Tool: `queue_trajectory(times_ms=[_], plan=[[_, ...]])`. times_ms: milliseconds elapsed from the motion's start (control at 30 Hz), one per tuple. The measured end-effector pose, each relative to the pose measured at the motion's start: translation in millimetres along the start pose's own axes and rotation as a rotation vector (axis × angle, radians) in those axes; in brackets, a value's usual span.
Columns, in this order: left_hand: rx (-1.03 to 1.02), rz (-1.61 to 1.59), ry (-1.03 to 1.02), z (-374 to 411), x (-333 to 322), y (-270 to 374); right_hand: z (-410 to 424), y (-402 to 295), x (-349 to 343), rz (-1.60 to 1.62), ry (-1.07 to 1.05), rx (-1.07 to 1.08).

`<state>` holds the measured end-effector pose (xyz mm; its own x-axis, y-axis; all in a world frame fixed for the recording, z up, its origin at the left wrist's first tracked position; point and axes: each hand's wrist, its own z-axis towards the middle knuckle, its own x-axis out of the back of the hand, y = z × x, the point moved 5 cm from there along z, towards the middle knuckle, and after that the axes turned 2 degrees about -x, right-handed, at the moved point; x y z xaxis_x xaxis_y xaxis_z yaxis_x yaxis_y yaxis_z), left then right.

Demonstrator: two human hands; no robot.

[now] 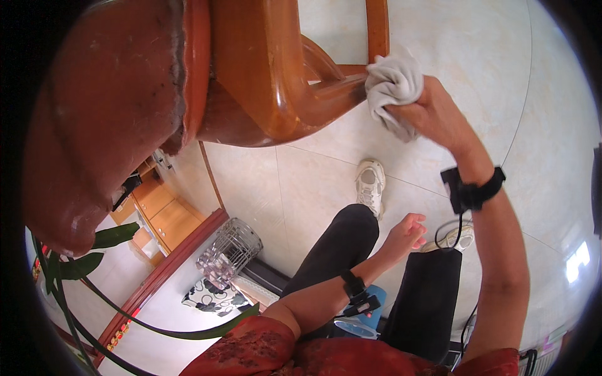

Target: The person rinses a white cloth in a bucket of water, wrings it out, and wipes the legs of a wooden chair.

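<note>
My right hand (430,113) grips a bunched light grey cloth (397,89) and holds it against the lower end of a curved, glossy brown wooden furniture leg (324,103). Its fingertips are partly hidden by the cloth. Between my knees, my left hand (407,235) hovers with nothing in it, its fingers loosely bent and apart. The leg joins a large polished wooden body (240,56) at the upper left, with a wooden stretcher (377,28) beyond it. Both wrists wear black straps with cables.
A big reddish-brown glazed pot (113,94) fills the upper left, with long green leaves (202,332) below it. A wire basket (240,239) stands at the lower left near a floral-patterned item (214,298). My shoes (370,183) rest on the pale tile floor (320,178).
</note>
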<state>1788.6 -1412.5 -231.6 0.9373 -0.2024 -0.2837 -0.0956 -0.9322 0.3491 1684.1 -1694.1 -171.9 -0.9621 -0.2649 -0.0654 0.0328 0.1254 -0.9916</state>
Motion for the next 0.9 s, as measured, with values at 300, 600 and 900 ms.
queue_trajectory(times_ms=[300,600,900], plan=[[-0.093,-0.053,-0.016,-5,-6,4,14,-90,-44,-0.134,0.156,0.491],[-0.028,0.005,0.04,-2,2,11,16,-26,-68,-0.431,0.445,0.562],[-0.034,-0.029,0.041,3,18,-7,15,17,-69,-0.242,0.403,0.269]])
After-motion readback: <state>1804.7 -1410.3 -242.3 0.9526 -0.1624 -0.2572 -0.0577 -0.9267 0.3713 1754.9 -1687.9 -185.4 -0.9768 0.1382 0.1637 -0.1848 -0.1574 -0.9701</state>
